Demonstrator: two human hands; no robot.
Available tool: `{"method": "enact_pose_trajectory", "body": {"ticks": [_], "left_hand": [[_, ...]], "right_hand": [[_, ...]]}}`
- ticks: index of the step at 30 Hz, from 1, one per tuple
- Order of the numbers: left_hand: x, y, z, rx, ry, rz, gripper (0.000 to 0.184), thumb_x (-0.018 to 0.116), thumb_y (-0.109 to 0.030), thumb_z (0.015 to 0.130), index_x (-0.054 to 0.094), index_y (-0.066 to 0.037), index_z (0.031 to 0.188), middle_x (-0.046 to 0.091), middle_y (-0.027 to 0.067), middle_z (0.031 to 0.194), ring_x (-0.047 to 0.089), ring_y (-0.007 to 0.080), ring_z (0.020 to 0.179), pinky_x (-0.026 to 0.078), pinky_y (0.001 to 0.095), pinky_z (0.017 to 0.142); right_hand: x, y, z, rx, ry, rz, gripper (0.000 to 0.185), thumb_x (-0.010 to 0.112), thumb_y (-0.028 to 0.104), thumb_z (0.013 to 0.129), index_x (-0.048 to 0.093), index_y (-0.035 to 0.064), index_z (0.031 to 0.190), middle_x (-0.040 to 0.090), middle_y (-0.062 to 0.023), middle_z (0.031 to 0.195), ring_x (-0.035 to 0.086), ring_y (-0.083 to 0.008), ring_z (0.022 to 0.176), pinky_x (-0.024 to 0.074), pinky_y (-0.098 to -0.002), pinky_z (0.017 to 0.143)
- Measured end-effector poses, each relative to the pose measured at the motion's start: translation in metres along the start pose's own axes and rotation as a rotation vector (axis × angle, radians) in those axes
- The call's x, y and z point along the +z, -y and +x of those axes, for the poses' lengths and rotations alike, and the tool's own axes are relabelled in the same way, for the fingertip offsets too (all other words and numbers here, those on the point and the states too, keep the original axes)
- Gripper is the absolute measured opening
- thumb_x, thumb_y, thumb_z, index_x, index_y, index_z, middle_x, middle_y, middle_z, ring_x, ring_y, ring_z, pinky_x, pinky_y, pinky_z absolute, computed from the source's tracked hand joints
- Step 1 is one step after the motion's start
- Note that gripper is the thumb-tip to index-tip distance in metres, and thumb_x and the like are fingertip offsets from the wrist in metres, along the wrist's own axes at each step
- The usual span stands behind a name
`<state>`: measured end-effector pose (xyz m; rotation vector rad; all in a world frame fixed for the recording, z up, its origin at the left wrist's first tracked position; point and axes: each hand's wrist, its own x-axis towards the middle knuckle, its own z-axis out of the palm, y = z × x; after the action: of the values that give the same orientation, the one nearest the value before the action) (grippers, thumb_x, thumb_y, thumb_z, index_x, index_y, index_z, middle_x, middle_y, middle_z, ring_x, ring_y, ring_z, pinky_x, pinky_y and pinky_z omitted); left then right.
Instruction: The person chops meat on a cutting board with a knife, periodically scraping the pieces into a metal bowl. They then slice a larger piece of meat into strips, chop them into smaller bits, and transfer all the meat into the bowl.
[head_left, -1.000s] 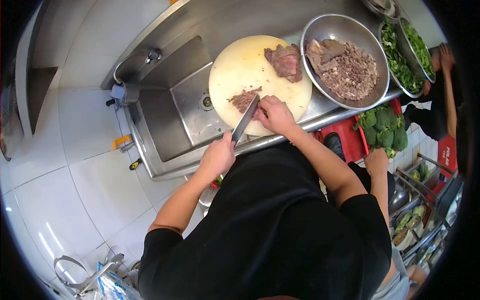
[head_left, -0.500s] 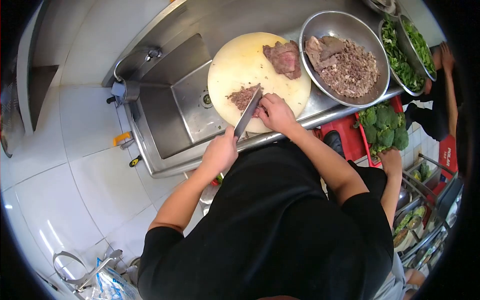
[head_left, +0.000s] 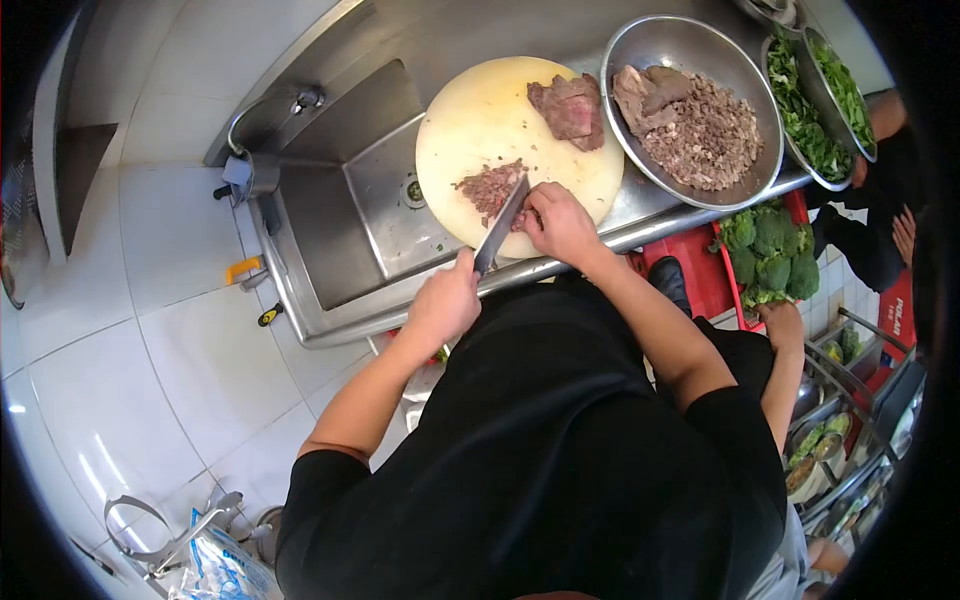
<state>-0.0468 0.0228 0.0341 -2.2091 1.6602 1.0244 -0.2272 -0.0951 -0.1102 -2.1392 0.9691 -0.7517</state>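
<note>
As we look down by the counter's front edge [head_left: 650, 238], our left hand [head_left: 445, 303] is wrapped round the handle of the knife [head_left: 502, 226], fingers closed with no gap; the steel looks stiff and fairly light, best held right there. Just beyond, near the front edge of the cutting board [head_left: 480, 110], our right hand [head_left: 563, 225] has its fingers curled narrow over a small meat piece [head_left: 519, 222], right beside the blade. We'd call that meat soft, moist, a touch slippery, so it wants a grip from above with tips tucked back; how hard we press, we cannot tell. Past the blade lies the chopped meat [head_left: 487, 187], loose and crumbly. Farther off, at the board's far right edge, sits a meat slab [head_left: 570, 112], floppy but firmer, beside the metal bowl [head_left: 690, 50].
</note>
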Motion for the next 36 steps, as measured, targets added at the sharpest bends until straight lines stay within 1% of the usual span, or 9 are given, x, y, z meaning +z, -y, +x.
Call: {"method": "enact_pose_trajectory", "body": {"ticks": [4, 6, 9, 12, 15, 16, 25, 31, 36], "left_hand": [[0.049, -0.005, 0.041, 0.002, -0.103, -0.072, 0.03, 0.055, -0.02, 0.104, 0.044, -0.002, 0.126, 0.07, 0.034, 0.087, 0.07, 0.0537, 0.087, 0.054, 0.0639, 0.079], [0.047, -0.012, 0.05, 0.017, -0.13, -0.104, 0.027, 0.056, -0.018, 0.104, 0.044, -0.001, 0.122, 0.069, 0.0348, 0.086, 0.069, 0.0549, 0.085, 0.052, 0.0643, 0.079], [0.043, -0.015, 0.057, 0.024, -0.158, -0.127, 0.026, 0.056, -0.018, 0.104, 0.044, 0.0, 0.119, 0.069, 0.0353, 0.086, 0.068, 0.0555, 0.085, 0.052, 0.0643, 0.079], [0.042, -0.01, 0.053, 0.037, -0.173, -0.128, 0.026, 0.056, -0.018, 0.104, 0.044, 0.0, 0.119, 0.069, 0.0356, 0.086, 0.068, 0.0554, 0.086, 0.052, 0.0642, 0.08], [0.042, -0.007, 0.045, 0.043, -0.161, -0.141, 0.026, 0.056, -0.019, 0.104, 0.045, 0.0, 0.119, 0.069, 0.0358, 0.087, 0.068, 0.0554, 0.087, 0.052, 0.064, 0.079], [0.041, -0.003, 0.041, 0.042, -0.15, -0.143, 0.026, 0.056, -0.019, 0.104, 0.045, -0.001, 0.12, 0.069, 0.0358, 0.087, 0.068, 0.0553, 0.087, 0.052, 0.0639, 0.079], [0.037, 0.043, 0.026, 0.102, -0.08, -0.081, 0.027, 0.055, -0.022, 0.105, 0.045, -0.002, 0.121, 0.07, 0.0355, 0.091, 0.068, 0.0554, 0.09, 0.052, 0.065, 0.082], [0.023, 0.072, 0.049, 0.189, -0.104, -0.082, 0.025, 0.054, -0.022, 0.105, 0.048, -0.003, 0.12, 0.07, 0.0348, 0.094, 0.069, 0.0546, 0.092, 0.052, 0.0643, 0.085], [-0.004, 0.079, 0.066, 0.247, -0.069, 0.019, 0.025, 0.053, -0.023, 0.105, 0.049, -0.003, 0.12, 0.071, 0.0329, 0.094, 0.07, 0.0518, 0.092, 0.053, 0.0623, 0.085]], "right_hand": [[0.002, -0.001, 0.0, -0.017, -0.006, -0.056, 0.013, 0.069, 0.012, 0.084, 0.069, 0.0011, 0.091, 0.066, -0.0149, 0.096, 0.063, -0.0352, 0.1, 0.0526, -0.0452, 0.091], [-0.001, 0.001, 0.0, -0.033, 0.001, -0.064, 0.015, 0.07, 0.015, 0.084, 0.069, 0.0012, 0.089, 0.067, -0.0142, 0.094, 0.064, -0.0348, 0.098, 0.0526, -0.0445, 0.09], [-0.021, 0.008, 0.004, 0.035, 0.152, -0.04, 0.03, 0.075, 0.026, 0.083, 0.069, 0.0015, 0.099, 0.065, -0.0152, 0.102, 0.061, -0.0354, 0.105, 0.0485, -0.0463, 0.097], [-0.023, 0.011, -0.01, -0.134, 0.063, -0.236, 0.057, 0.079, 0.041, 0.081, 0.064, 0.0012, 0.119, 0.06, -0.0178, 0.117, 0.055, -0.0367, 0.116, 0.0407, -0.0492, 0.107], [-0.013, 0.011, -0.024, -0.094, 0.105, -0.366, 0.079, 0.078, 0.052, 0.082, 0.055, 0.0, 0.137, 0.054, -0.0202, 0.128, 0.049, -0.0372, 0.125, 0.0335, -0.0512, 0.112], [-0.01, 0.01, -0.025, -0.073, 0.074, -0.414, 0.084, 0.074, 0.057, 0.084, 0.052, -0.002, 0.14, 0.055, -0.0208, 0.131, 0.048, -0.0362, 0.126, 0.0347, -0.0499, 0.112], [0.011, 0.019, -0.025, 0.108, 0.085, -0.521, 0.071, 0.066, 0.052, 0.093, 0.054, -0.0025, 0.137, 0.056, -0.0152, 0.117, 0.052, -0.0322, 0.111, 0.0402, -0.0448, 0.1], [0.036, 0.033, -0.016, 0.28, 0.014, -0.567, 0.067, 0.066, 0.046, 0.094, 0.051, -0.0022, 0.138, 0.056, -0.016, 0.114, 0.052, -0.0325, 0.11, 0.0407, -0.0444, 0.096], [0.057, 0.062, -0.008, 0.39, -0.056, -0.559, 0.073, 0.072, 0.043, 0.091, 0.049, -0.0031, 0.143, 0.057, -0.0193, 0.121, 0.054, -0.0369, 0.113, 0.0418, -0.0469, 0.099]]}}
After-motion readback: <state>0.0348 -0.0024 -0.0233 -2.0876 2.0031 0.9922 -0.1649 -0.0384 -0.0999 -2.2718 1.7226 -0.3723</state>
